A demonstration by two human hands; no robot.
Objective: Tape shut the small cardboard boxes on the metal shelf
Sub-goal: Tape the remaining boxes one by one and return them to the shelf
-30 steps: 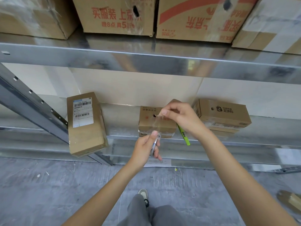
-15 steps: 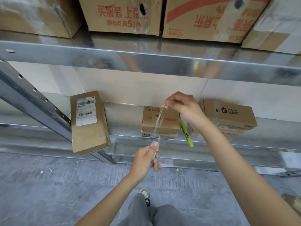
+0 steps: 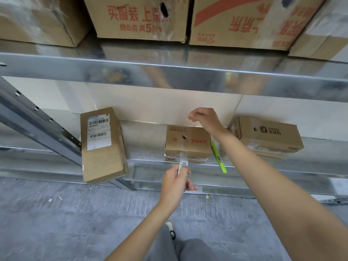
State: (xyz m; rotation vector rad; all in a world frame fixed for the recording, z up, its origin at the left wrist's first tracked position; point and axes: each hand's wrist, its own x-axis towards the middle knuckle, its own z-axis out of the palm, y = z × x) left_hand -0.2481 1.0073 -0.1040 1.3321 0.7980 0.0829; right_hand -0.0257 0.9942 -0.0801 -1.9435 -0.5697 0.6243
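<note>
Three small boxes on metal shelf [image 3: 150, 157]; green marker [image 3: 218, 157] beside middle box [image 3: 188, 146]. Left hand [image 3: 176, 182] grips tape roll [image 3: 183, 165]; right hand [image 3: 205, 117] fingers curled, pinching tape strip, barely visible.

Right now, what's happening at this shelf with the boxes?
A person is taping the small middle box on the metal shelf. The left hand grips a tape roll at the box's front edge, while the right hand pinches the free end of a clear strip above and behind the box; whether the strip is pressed down is hard to tell. A green pen lies beside it. A labelled box sits left, another box right.
</note>
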